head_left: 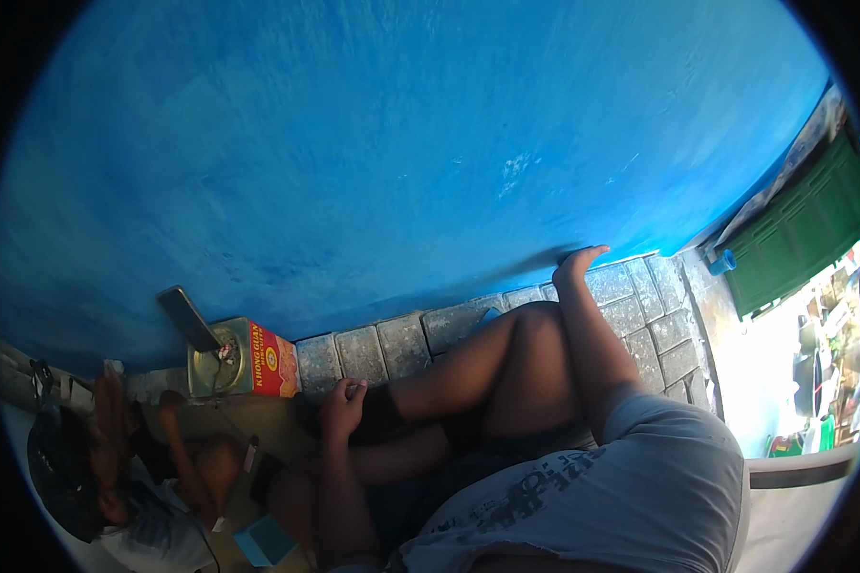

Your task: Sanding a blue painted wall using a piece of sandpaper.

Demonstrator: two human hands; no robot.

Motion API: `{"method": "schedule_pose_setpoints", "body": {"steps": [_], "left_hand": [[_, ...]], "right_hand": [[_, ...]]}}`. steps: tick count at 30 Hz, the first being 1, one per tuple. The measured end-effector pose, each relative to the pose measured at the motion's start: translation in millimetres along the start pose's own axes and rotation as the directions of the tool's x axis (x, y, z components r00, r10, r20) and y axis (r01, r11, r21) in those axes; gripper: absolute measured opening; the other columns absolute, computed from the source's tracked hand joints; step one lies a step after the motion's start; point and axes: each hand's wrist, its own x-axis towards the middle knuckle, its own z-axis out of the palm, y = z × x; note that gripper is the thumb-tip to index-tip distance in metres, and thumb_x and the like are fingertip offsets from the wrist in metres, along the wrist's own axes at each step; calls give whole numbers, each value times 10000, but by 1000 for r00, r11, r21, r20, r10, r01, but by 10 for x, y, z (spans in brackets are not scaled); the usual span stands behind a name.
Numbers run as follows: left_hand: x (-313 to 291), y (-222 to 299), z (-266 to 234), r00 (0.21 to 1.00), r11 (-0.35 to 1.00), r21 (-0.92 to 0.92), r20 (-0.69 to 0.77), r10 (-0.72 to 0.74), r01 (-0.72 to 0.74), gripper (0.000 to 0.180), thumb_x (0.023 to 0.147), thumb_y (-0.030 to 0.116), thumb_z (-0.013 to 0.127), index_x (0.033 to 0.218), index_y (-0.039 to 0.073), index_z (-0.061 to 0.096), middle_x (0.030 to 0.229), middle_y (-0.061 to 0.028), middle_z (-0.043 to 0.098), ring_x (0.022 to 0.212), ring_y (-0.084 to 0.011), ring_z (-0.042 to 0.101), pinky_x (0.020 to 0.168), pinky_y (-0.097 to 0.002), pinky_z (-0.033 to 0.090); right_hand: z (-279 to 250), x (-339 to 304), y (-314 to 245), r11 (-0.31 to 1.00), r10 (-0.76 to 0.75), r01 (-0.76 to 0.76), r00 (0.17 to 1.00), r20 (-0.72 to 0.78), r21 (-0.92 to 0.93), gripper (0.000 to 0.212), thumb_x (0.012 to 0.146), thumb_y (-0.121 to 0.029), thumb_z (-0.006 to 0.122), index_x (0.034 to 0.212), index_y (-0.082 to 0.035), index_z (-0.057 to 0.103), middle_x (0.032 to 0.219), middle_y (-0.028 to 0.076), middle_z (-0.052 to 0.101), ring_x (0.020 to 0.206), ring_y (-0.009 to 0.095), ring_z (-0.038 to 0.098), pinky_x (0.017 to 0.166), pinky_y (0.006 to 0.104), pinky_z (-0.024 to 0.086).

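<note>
My left hand point(342, 411) rests over my dark shorts near my leg, its fingers loosely bent and slightly apart, with nothing visible in them. Nearest to it stands a red and yellow square biscuit tin point(275, 361). A dark phone point(189, 320) leans above the tin's open-looking round top. My right arm reaches out to the foot of the blue wall. There my right hand point(581, 261) touches the wall's base, its fingers stretched out to the right, and I see nothing held. My bare knee point(542, 329) is bent between the two arms.
At the left sits another person in a dark cap point(62, 468), close to my leg. A light-blue box point(265, 541) lies near us. The blue wall point(401, 143) rises ahead over grey paving point(358, 353). At right are a green slatted panel point(793, 229) and a blue cup point(723, 263).
</note>
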Motion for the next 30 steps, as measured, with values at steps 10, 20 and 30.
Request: {"method": "schedule_pose_setpoints", "body": {"steps": [10, 20, 30], "left_hand": [[28, 124, 23, 1000, 998, -69, 22, 4, -3, 422, 887, 496, 620, 1038, 107, 680, 894, -147, 693, 878, -355, 666, 757, -441, 513], [3, 125, 24, 1000, 998, -64, -1, 28, -28, 427, 883, 492, 625, 1036, 98, 680, 878, -151, 691, 872, -355, 668, 757, -437, 513], [-21, 166, -15, 1000, 999, -34, 20, 17, -17, 455, 886, 496, 619, 1053, 77, 671, 905, -168, 686, 894, -370, 659, 768, -447, 509]], "right_hand": [[-155, 420, -46, 999, 38, -35, 989, -140, 24, 925, 949, -713, 112, 1533, 4, 130, 1589, 190, 190, 1437, 357, 240, 1189, 440, 160], [-162, 529, -36, 994, 62, -52, 992, -111, 92, 959, 921, -751, 91, 1541, -21, 127, 1606, 154, 162, 1459, 338, 181, 1195, 436, 103], [-237, 452, -97, 980, 76, -75, 997, -1, 186, 955, 917, -757, 101, 1548, -41, 114, 1606, 147, 166, 1462, 339, 176, 1197, 447, 109]]}}
